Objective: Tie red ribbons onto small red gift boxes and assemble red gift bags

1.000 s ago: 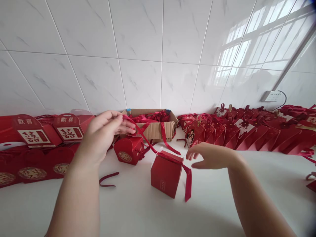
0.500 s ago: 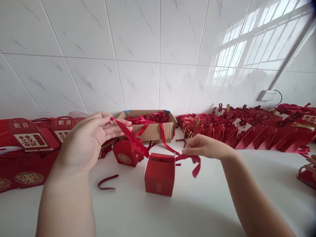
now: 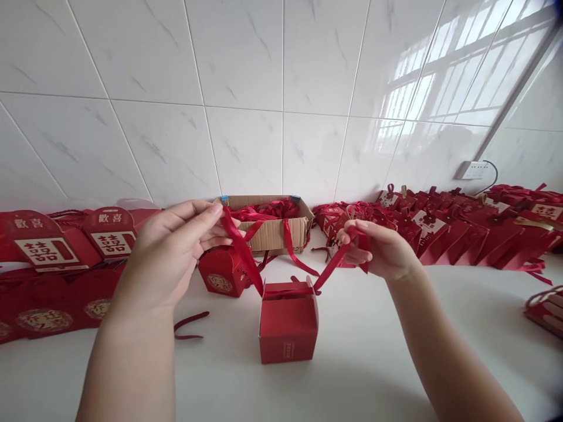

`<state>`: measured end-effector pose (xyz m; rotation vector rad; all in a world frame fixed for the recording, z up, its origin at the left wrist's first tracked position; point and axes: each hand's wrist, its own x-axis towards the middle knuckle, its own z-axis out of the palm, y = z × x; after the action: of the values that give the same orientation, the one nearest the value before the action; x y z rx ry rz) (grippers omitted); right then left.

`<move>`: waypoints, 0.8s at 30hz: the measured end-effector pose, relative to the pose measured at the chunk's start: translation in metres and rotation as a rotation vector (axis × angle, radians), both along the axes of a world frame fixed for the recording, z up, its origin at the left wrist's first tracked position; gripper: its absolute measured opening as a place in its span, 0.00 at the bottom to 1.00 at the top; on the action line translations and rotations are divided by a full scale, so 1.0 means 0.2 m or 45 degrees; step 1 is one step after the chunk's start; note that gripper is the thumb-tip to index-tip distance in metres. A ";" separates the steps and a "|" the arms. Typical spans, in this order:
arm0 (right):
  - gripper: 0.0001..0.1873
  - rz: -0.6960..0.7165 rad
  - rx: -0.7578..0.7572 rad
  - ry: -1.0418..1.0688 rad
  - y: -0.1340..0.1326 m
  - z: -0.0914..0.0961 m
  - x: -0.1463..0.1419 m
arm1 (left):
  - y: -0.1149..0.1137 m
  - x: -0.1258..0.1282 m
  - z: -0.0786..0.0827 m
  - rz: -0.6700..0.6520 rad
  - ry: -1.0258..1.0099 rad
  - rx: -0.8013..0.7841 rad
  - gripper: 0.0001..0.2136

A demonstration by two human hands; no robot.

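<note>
A small red gift box (image 3: 288, 331) stands upright on the white table in front of me. A red ribbon (image 3: 244, 249) runs across its top and rises out on both sides. My left hand (image 3: 187, 240) pinches one end of it, up and to the left of the box. On the other side, my right hand (image 3: 380, 249) is closed on the opposite end, which loops over its fingers. Both lengths slope up from the box in a V. Behind the box, to the left, sits a second red box (image 3: 222, 272) with a round gold print.
A cardboard carton (image 3: 272, 235) full of red ribbons stands against the tiled wall. Rows of red boxes (image 3: 57, 243) line the left, and many more red boxes (image 3: 457, 234) fill the right. A dark red cord (image 3: 191, 319) lies on the table. Another person's fingers (image 3: 552, 310) show at the right edge.
My right hand has risen, drawing its ribbon end upward and taut. My left hand has shifted slightly right. The gift box sits a little lower and farther right in view.
</note>
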<state>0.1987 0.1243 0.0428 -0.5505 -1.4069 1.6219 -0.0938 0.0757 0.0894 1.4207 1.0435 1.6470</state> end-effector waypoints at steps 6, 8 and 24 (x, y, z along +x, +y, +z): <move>0.22 -0.141 0.087 0.001 -0.03 0.03 0.02 | 0.00 -0.01 -0.01 0.018 0.004 -0.002 0.07; 0.27 -0.240 0.201 -0.063 -0.04 0.04 0.01 | -0.01 0.00 0.00 -0.005 0.051 -0.028 0.08; 0.13 -0.768 0.673 -0.201 -0.14 0.12 -0.10 | 0.02 0.20 0.06 0.130 0.251 0.039 0.10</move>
<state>0.1794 0.0954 0.0676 -0.7055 -1.5175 0.7074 -0.0532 0.0803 0.1013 1.5987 1.2235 1.6245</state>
